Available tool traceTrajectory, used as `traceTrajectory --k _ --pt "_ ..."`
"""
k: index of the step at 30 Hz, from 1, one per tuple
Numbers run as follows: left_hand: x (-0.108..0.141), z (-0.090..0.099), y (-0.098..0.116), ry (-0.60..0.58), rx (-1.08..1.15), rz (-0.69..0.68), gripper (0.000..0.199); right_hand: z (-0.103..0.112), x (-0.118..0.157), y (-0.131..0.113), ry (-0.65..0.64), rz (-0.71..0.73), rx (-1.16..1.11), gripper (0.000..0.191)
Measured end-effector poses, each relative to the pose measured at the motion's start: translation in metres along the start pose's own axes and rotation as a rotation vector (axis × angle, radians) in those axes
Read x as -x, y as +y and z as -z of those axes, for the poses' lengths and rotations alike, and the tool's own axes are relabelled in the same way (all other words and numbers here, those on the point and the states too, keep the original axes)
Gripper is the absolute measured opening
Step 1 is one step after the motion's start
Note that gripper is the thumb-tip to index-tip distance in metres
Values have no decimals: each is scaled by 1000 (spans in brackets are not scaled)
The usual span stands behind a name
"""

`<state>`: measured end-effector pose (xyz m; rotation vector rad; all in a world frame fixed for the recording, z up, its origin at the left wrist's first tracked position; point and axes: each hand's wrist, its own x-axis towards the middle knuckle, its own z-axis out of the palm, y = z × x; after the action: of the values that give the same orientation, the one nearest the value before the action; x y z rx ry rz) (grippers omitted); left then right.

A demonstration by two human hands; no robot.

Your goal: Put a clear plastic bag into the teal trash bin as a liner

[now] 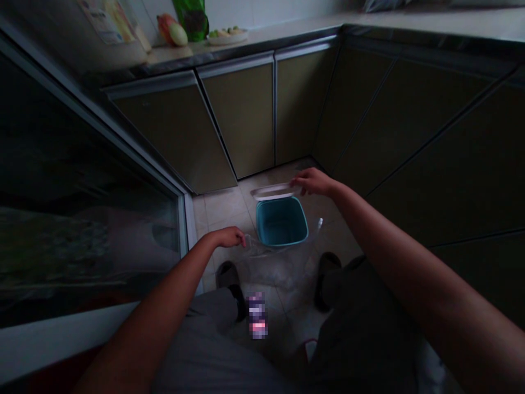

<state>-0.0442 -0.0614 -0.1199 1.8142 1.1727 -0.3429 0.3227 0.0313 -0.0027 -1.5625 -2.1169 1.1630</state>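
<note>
A teal square bin [281, 221] stands on the tiled floor between my feet and the cabinets, its inside dark. Its pale rim or lid [273, 191] is raised along the far side, and my right hand [310, 181] has its fingers closed at the right end of it. A clear plastic bag [274, 268] spreads round the near side of the bin. At its left edge is my left hand [232, 237], with curled fingers pinching the thin film.
Cabinets [241, 115] line the back and right below a counter [283, 38] with vegetables, a green bag and a plate. A glass door [94, 191] stands left. A blurred pixelated item [257, 316] lies between my slippered feet.
</note>
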Motion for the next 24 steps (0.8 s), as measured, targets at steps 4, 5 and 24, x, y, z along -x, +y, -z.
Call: traceTrajectory --k 4,5,24 --pt "2 -3 5 -29 -26 -11 38 -4 -25 13 364 103 120 41" --pt "2 -4 7 -37 -29 -17 39 -6 -30 17 406 110 159 47" --pt "33 -7 51 -54 1 -98 34 -39 1 18 336 -94 478 41"
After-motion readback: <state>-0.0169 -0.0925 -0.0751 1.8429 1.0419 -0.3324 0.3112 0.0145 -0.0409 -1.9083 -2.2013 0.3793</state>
